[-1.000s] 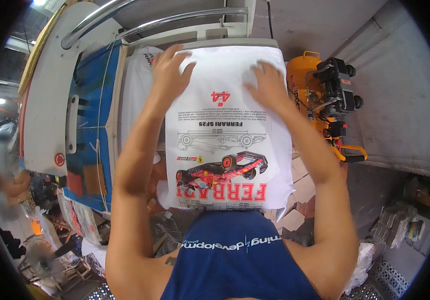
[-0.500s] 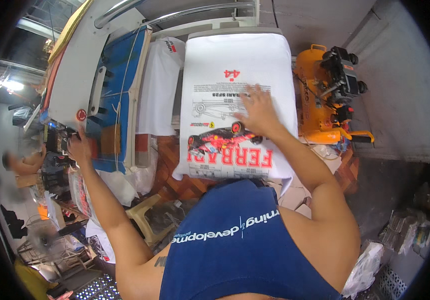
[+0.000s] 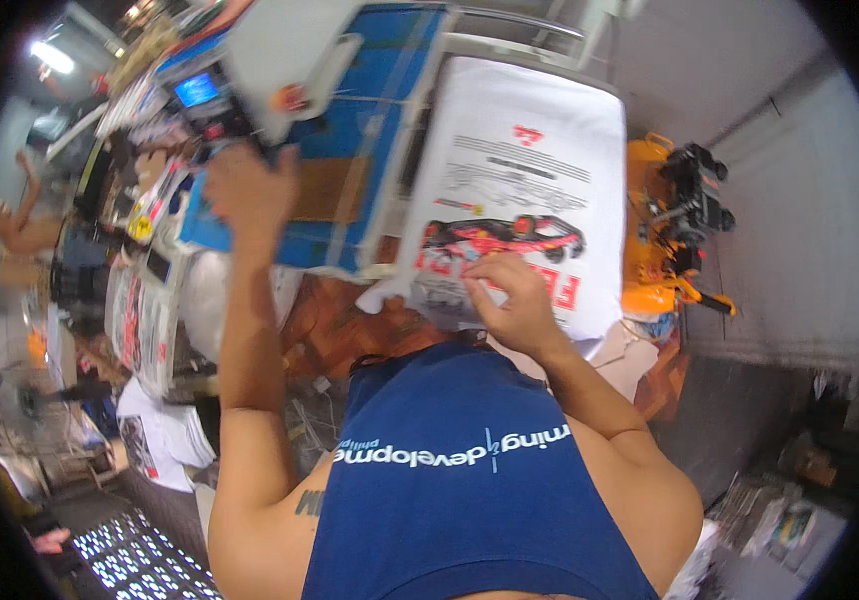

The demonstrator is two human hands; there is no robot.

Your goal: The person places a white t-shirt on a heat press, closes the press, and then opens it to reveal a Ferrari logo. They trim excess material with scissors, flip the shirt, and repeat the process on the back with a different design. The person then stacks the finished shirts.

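A white T-shirt lies stretched over a flat platen in front of me, printed with a racing car, red lettering and line drawings. At the print's lower part is my right hand, its thumb and index finger brought together in a pinch on the cloth. My left hand reaches out to the left over a blue-topped machine, just below a control panel with a lit blue screen. Motion smears its fingers, so their hold is unclear. A red button sits beyond it on the machine.
An orange air compressor stands right of the platen. At the left, another printed shirt lies on a second platen, and a white printed shirt hangs lower down. Another person is at the far left.
The view has turned left, bringing the screen into sight. My right hand has gone from flat on the middle of the print to a pinch lower down. My left hand has left the red button.
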